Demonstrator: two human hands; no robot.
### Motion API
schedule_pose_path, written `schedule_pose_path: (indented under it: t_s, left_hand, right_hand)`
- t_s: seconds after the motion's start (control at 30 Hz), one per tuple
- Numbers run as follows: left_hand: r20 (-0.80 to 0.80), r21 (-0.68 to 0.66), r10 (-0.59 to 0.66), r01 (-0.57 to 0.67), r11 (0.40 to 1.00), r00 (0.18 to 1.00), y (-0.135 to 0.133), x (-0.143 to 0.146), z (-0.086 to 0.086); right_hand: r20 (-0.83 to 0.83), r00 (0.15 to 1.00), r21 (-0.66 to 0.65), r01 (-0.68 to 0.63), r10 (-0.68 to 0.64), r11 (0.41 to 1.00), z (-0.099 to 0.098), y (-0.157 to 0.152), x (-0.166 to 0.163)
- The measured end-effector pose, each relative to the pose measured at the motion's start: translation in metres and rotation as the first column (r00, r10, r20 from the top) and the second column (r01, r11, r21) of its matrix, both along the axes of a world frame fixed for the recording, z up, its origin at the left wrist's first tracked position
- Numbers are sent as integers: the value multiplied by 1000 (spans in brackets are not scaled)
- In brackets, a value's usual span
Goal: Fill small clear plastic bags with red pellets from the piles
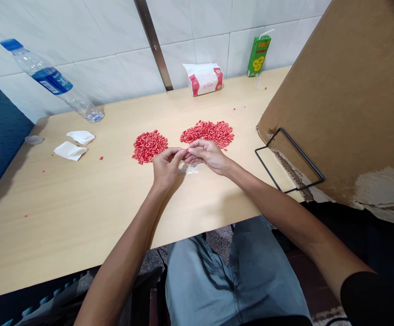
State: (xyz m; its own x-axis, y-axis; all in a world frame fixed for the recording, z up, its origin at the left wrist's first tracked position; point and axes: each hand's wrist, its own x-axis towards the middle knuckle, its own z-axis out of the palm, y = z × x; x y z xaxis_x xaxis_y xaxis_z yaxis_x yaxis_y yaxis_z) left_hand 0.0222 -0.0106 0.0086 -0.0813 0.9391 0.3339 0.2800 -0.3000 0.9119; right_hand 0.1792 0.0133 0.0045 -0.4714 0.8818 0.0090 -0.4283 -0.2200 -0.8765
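Observation:
Two heaps of small red pieces lie on the pale wooden table (64, 199): a left heap (148, 146) and a wider right heap (208, 132). My left hand (165, 166) and my right hand (207, 156) meet just in front of the heaps, fingertips pinched together on a tiny item too small to name. A small clear plastic scrap (190, 169) lies on the table under the hands.
A water bottle (52, 81) leans against the tiled wall at back left. Two crumpled white tissues (75, 145), a tissue pack (204, 79) and a green drink carton (258, 55) are there too. A big cardboard box (349, 99) with a black wire frame (290, 158) fills the right side.

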Motion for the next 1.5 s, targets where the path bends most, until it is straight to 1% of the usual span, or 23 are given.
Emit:
schedule_pose_path:
  t_s: [0.3, 0.67, 1.03, 1.1, 1.2, 1.27, 1.5]
  left_hand:
    - [14, -26, -14, 14, 1000, 1000, -1, 1, 3]
    - [24, -17, -18, 18, 1000, 1000, -1, 0, 1]
    - [47, -52, 16, -14, 999, 999, -5, 0, -1]
    - [31, -58, 27, -25, 998, 999, -7, -2, -2]
    - [-24, -29, 47, -48, 998, 999, -9, -4, -3]
    - [-41, -21, 64, -65, 998, 997, -11, -5, -3]
    - [-34, -43, 25, -27, 999, 999, -13, -4, -2]
  right_hand:
    - [-7, 1000, 6, -2, 2, 1000, 0, 0, 0]
    - [14, 1000, 0, 6, -6, 1000, 2, -1, -1]
    - [-5, 1000, 27, -2, 2, 1000, -6, 0, -1]
    - [-2, 1000, 27, 3, -3, 1000, -7, -1, -3]
    - [-3, 1000, 26, 23, -23, 999, -9, 0, -7]
    - [-3, 1000, 25, 9, -9, 1000, -10, 1, -8]
    - [13, 1000, 12, 0, 0, 1000, -8, -1, -5]
